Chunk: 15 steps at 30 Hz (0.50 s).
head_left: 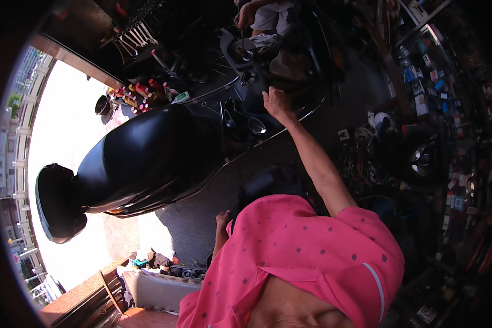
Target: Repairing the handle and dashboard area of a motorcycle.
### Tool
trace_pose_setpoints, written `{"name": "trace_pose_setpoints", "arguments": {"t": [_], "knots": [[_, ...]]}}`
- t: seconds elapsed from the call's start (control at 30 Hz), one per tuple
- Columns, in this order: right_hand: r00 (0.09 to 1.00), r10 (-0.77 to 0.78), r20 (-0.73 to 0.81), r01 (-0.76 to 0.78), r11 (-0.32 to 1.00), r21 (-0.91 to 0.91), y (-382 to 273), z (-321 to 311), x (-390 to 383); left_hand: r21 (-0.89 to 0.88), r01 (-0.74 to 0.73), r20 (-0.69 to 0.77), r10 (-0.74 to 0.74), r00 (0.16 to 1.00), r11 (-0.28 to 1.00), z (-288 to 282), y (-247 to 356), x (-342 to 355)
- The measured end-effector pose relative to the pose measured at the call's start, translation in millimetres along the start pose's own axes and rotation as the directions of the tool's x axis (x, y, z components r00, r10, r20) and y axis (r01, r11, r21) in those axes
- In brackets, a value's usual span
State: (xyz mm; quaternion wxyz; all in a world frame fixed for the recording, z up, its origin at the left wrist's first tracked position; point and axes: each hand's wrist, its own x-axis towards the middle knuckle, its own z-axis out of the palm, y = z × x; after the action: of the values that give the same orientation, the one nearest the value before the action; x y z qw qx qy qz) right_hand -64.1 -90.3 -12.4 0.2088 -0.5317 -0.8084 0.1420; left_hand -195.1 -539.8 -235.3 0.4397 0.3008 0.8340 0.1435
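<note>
The step in hand looks like a reach by the right hand (pixel 278 103) over the open front section of the black scooter (pixel 147 145), which lies across the middle and left of the view with its long seat toward the bright doorway. That hand's fingers are curled in, but whether they close on anything I cannot tell; the left hand (pixel 223 220) hangs low by the pink shirt (pixel 311 246), too dark and partly hidden to judge its grip. The next move probably calls for a careful lowering among the loose parts, since a small oval mirror-like piece (pixel 256 126) sits just beyond the pale trim (pixel 228 160) along the near side, close to the right hand. Room is tight on the far side, where another person's hand (pixel 247 15) works over the same section, and to the right, where shelves (pixel 421 104) are packed with small boxes. The freest space is the grey floor (pixel 194 224) between the scooter's near edge and the pale padded seat (pixel 158 288).
</note>
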Motion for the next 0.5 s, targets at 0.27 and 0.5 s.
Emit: {"name": "trace_pose_setpoints", "arguments": {"t": [0.27,0.5], "knots": [[1.0,0.003,0.016,-0.002,0.999,-0.047,-1,3,0,-0.151,0.145,0.063,-0.137,0.989,0.978,7,-2,-7],[1.0,-0.007,-0.02,0.006,0.999,-0.043,1,8,4,0.103,-0.043,-0.003,0.044,0.999,0.994,19,-21,12]]}}
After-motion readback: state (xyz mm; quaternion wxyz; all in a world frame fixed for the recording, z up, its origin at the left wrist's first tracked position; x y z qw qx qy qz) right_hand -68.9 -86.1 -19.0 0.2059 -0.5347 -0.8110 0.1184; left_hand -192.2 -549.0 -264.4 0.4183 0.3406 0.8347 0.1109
